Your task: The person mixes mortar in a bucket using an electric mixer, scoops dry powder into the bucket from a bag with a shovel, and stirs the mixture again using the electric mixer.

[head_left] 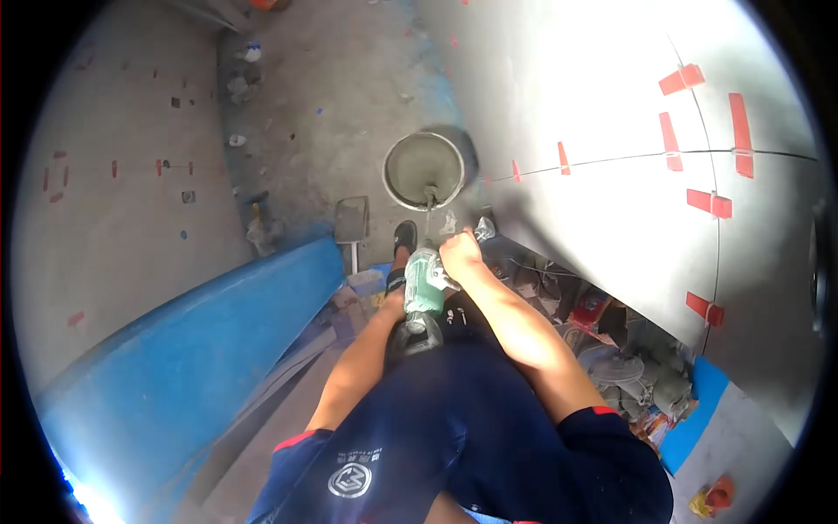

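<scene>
A green handheld mixing drill [424,284] points away from me, low in front of my body. Its thin shaft runs down into a round bucket [385,166], where the tip sits in wet grey mortar [425,163] near the rim closest to me. My right hand [461,255] is closed round the drill's side handle. At the left of the drill's rear part, my left hand [395,305] is closed against the tool, with its fingers mostly hidden behind the casing.
A grey-tiled wall [611,105] with red clips rises at the right, another wall [131,218] at the left. A blue panel [201,323] lies along the left side. A square-bladed shovel [353,220] is left of my foot. Cluttered bags and debris [628,367] lie right of me.
</scene>
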The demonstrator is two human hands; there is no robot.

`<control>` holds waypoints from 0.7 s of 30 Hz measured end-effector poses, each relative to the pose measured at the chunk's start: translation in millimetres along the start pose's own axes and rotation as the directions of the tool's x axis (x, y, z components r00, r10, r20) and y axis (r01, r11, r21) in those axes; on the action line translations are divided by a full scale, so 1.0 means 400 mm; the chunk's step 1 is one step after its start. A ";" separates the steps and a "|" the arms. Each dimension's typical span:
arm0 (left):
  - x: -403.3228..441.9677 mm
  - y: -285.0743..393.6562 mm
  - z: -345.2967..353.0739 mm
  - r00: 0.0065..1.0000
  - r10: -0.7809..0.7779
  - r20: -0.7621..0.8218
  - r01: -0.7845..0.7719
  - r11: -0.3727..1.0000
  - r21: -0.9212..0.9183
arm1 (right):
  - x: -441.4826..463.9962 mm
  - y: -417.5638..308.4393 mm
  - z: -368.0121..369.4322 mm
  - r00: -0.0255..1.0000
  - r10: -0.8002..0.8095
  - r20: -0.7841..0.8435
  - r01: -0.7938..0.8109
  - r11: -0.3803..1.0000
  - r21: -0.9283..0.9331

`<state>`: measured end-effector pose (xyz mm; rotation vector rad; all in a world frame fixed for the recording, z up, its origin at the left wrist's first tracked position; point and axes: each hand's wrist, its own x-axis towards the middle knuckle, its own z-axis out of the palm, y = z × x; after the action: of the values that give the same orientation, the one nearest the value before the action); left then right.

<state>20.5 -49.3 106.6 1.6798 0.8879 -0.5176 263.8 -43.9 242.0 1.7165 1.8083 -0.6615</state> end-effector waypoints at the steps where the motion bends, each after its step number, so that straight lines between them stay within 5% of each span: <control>1: -0.017 0.000 -0.002 1.000 -0.017 0.019 0.016 0.999 0.039 | 0.010 0.007 0.012 1.000 -0.016 -0.025 0.017 0.999 0.046; 5: 0.011 -0.067 0.037 1.000 -0.015 -0.005 0.014 0.997 -0.075 | 0.004 0.016 -0.020 0.999 -0.035 -0.022 0.036 0.999 0.014; 6: 0.011 -0.083 0.040 1.000 0.013 0.000 -0.012 0.966 -0.257 | 0.002 0.003 -0.022 0.999 -0.039 -0.029 0.039 0.999 0.013; 10: -0.041 0.019 -0.022 0.991 0.128 -0.035 -0.129 0.991 -0.043 | 0.001 0.011 -0.022 0.998 -0.049 -0.049 0.049 0.999 0.001; 12: -0.065 0.035 -0.034 1.000 0.028 0.012 -0.028 1.000 0.009 | -0.001 -0.001 -0.010 0.997 -0.039 -0.066 0.041 0.999 0.027; 21: 0.014 -0.070 0.011 1.000 0.000 0.028 0.000 1.000 0.019 | -0.007 0.013 -0.020 0.997 -0.034 -0.073 0.033 0.999 -0.015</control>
<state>2.7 -48.8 83.8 1.6861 0.8649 -0.5500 268.6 -40.1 249.8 1.7252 1.8914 -0.6055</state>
